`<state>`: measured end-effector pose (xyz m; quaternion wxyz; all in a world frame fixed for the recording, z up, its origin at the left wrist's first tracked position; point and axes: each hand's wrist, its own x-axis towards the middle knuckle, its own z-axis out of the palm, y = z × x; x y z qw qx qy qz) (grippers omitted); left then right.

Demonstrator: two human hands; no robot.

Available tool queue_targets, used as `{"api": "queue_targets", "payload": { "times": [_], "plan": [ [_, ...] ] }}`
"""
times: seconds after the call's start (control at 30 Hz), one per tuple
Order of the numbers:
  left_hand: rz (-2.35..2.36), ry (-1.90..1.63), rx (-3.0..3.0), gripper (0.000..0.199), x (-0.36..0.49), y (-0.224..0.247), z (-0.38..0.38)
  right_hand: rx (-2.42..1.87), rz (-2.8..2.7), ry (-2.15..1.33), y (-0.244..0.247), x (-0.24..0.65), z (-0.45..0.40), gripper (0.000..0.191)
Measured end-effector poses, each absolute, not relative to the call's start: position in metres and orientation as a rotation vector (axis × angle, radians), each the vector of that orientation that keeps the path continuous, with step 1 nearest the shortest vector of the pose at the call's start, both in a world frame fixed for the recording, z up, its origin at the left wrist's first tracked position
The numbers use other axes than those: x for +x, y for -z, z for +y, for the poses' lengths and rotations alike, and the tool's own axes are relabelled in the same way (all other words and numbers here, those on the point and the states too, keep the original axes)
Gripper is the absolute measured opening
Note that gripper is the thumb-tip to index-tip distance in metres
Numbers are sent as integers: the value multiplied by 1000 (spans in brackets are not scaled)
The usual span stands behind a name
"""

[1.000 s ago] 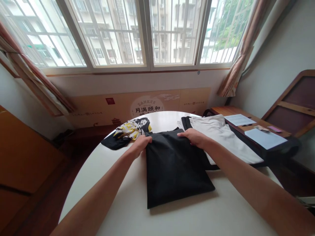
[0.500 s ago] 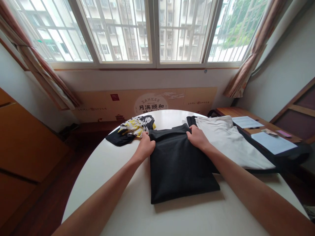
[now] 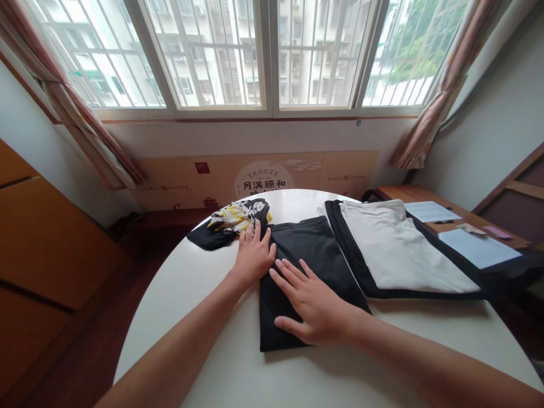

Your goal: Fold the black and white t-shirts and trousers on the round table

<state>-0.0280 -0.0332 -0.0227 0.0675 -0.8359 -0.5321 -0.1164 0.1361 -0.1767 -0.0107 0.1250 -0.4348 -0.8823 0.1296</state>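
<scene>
A folded black garment [image 3: 310,238] lies flat on the white round table [image 3: 170,317]. My left hand [image 3: 255,254] rests at its upper left edge with the fingers spread. Across its lower middle lies my right hand [image 3: 312,306], palm down, fingers apart and pointing up and left. Neither hand grips anything. Just beyond my left hand is a crumpled black, white and yellow patterned cloth [image 3: 233,218]. To the right, a folded white garment [image 3: 395,243] sits on black cloth.
A brown wooden desk [image 3: 391,194] at the right holds white papers [image 3: 478,248] and a small pink item [image 3: 503,232]. Behind the table stand a printed board [image 3: 170,164] and a barred window. An orange cabinet [image 3: 46,232] is at the left.
Both hands have let go of the black garment's top edge. My right hand has moved down and left onto its surface, and my left hand has opened near the upper left corner.
</scene>
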Motion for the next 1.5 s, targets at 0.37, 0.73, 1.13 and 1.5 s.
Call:
{"api": "queue_targets", "payload": {
  "times": [0.37,0.73,1.13,1.5],
  "plan": [
    [-1018,235,-3087,53,-25,17,-38,-980,-2681,-87,34,106,-234,70],
    [-1426,312,-2755,58,-23,20,-37,-864,-2658,-159,25,110,-229,59],
    [-1489,218,-2849,71,-26,23,-35,-589,-2719,-89,41,90,-245,52],
    [-1608,750,-2645,65,-20,5,-49,-1170,-2458,-495,-3,128,-191,52]
  ]
}}
